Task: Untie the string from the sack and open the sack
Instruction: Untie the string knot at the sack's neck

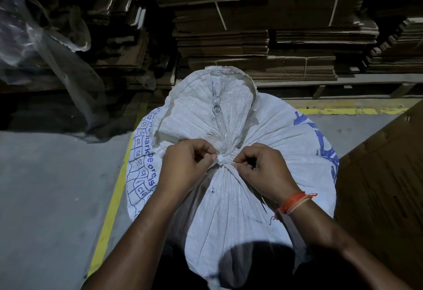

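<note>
A large white woven sack (283,152) with blue print stands upright in front of me, its neck gathered tight. A white string (222,159) is knotted around the neck. My left hand (185,166) pinches the string's knot from the left with thumb and forefinger. My right hand (263,168) pinches the string from the right, fingers curled. The sack's loose top flap (206,111) fans out beyond the knot, with a metal eyelet on it.
Stacks of flattened cardboard (251,26) fill the background on a pallet. Clear plastic sheeting (45,37) hangs at the left. A brown carton (384,175) stands close on the right. A yellow floor line (112,198) runs along the grey floor on the left.
</note>
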`<move>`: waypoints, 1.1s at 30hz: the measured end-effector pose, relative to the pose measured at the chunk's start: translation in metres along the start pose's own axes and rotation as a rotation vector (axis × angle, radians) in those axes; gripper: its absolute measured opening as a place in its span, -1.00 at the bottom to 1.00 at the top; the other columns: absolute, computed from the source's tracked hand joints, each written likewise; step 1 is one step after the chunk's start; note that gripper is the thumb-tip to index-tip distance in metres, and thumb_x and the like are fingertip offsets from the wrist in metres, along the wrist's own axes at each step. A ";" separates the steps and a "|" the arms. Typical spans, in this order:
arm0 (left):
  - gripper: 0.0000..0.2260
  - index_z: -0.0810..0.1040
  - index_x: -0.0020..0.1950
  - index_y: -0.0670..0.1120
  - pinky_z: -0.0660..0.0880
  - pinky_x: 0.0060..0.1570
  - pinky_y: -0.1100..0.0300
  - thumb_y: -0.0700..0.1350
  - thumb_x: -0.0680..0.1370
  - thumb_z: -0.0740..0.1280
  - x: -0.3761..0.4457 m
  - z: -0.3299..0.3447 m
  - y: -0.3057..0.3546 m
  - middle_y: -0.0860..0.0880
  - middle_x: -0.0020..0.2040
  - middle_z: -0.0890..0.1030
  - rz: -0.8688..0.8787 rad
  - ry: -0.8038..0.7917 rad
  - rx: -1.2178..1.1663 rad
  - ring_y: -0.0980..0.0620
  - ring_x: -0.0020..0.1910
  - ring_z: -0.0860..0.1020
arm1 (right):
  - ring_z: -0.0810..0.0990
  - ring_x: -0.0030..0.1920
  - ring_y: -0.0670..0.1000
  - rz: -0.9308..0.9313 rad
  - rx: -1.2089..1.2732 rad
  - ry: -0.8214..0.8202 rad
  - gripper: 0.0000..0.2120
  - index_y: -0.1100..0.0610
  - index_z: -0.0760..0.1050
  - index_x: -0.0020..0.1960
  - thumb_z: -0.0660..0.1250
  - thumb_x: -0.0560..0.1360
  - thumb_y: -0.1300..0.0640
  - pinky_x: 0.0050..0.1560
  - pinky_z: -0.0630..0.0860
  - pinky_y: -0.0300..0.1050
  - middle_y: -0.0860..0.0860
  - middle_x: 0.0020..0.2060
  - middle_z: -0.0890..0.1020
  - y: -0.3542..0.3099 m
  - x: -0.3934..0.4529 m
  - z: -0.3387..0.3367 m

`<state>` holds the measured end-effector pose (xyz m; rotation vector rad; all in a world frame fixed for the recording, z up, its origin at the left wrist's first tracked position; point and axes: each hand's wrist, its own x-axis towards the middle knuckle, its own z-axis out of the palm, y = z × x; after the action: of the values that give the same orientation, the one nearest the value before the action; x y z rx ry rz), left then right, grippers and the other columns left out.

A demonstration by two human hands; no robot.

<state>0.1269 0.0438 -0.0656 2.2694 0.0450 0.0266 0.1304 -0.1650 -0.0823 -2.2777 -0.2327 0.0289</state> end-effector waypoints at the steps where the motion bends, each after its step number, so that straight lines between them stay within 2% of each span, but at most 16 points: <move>1: -0.95 0.74 -0.12 0.06 0.59 -0.15 0.20 -0.06 0.45 0.56 -0.001 0.000 0.000 0.15 -0.28 0.72 -0.007 -0.005 0.002 0.20 -0.27 0.66 | 0.59 -0.14 -0.07 0.001 0.001 0.006 -0.91 0.05 0.68 -0.22 0.53 0.40 0.22 -0.25 0.43 -0.42 -0.09 -0.31 0.60 -0.001 0.000 0.001; 3: -0.90 0.75 -0.08 0.08 0.61 -0.07 0.17 -0.04 0.42 0.58 -0.001 0.000 0.000 0.15 -0.25 0.72 -0.022 -0.010 0.013 0.22 -0.23 0.67 | 0.58 -0.20 -0.05 -0.004 0.006 0.026 -0.89 0.03 0.67 -0.26 0.53 0.39 0.21 -0.25 0.45 -0.33 -0.09 -0.34 0.59 -0.002 0.000 0.003; 6: -0.84 0.76 -0.04 0.11 0.61 0.01 0.17 -0.03 0.40 0.59 -0.001 0.001 -0.001 0.18 -0.18 0.68 -0.023 -0.012 0.069 0.23 -0.16 0.66 | 0.57 -0.26 -0.07 -0.008 0.015 0.041 -0.86 0.02 0.64 -0.30 0.55 0.38 0.18 -0.29 0.41 -0.37 -0.08 -0.36 0.59 -0.003 -0.001 0.005; 8: -0.83 0.76 -0.04 0.13 0.59 0.01 0.18 -0.03 0.39 0.59 0.000 0.001 -0.001 0.20 -0.15 0.63 -0.026 -0.018 0.111 0.24 -0.16 0.64 | 0.55 -0.31 -0.11 0.004 0.031 0.042 -0.86 0.04 0.65 -0.30 0.56 0.38 0.19 -0.30 0.42 -0.38 -0.07 -0.37 0.59 -0.003 0.000 0.006; 13: -0.85 0.73 -0.08 0.08 0.64 0.00 0.13 -0.10 0.40 0.58 0.001 0.004 -0.005 0.17 -0.20 0.73 -0.046 -0.059 0.030 0.25 -0.21 0.66 | 0.49 -0.41 -0.16 0.053 0.069 0.027 -0.88 0.06 0.67 -0.28 0.56 0.40 0.18 -0.31 0.45 -0.32 -0.09 -0.40 0.58 -0.004 -0.001 0.009; 21: -0.78 0.73 0.02 0.10 0.65 0.00 0.05 -0.12 0.41 0.56 0.004 0.009 -0.009 0.08 -0.21 0.72 -0.026 -0.030 -0.022 0.12 -0.23 0.68 | 0.49 -0.44 -0.17 0.065 0.080 0.044 -0.86 0.04 0.68 -0.30 0.57 0.41 0.18 -0.35 0.35 -0.43 -0.10 -0.43 0.55 -0.006 -0.001 0.011; 27: -0.91 0.74 -0.12 0.05 0.66 -0.04 0.00 -0.09 0.41 0.57 0.007 0.010 -0.013 0.08 -0.25 0.74 -0.088 -0.040 -0.040 0.09 -0.23 0.70 | 0.53 -0.38 -0.16 0.053 0.044 0.090 -0.89 0.07 0.68 -0.29 0.56 0.39 0.19 -0.34 0.36 -0.43 -0.10 -0.42 0.54 -0.007 -0.002 0.016; 33: -0.93 0.74 -0.17 0.04 0.66 -0.07 0.01 -0.09 0.42 0.59 0.010 0.011 -0.015 0.08 -0.26 0.74 -0.105 -0.053 -0.068 0.07 -0.22 0.70 | 0.52 -0.39 -0.14 0.044 0.036 0.097 -0.88 0.06 0.67 -0.30 0.55 0.39 0.18 -0.34 0.34 -0.41 -0.09 -0.42 0.54 -0.005 -0.001 0.017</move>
<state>0.1366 0.0454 -0.0846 2.1955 0.1333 -0.0860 0.1266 -0.1490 -0.0899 -2.2413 -0.1300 -0.0545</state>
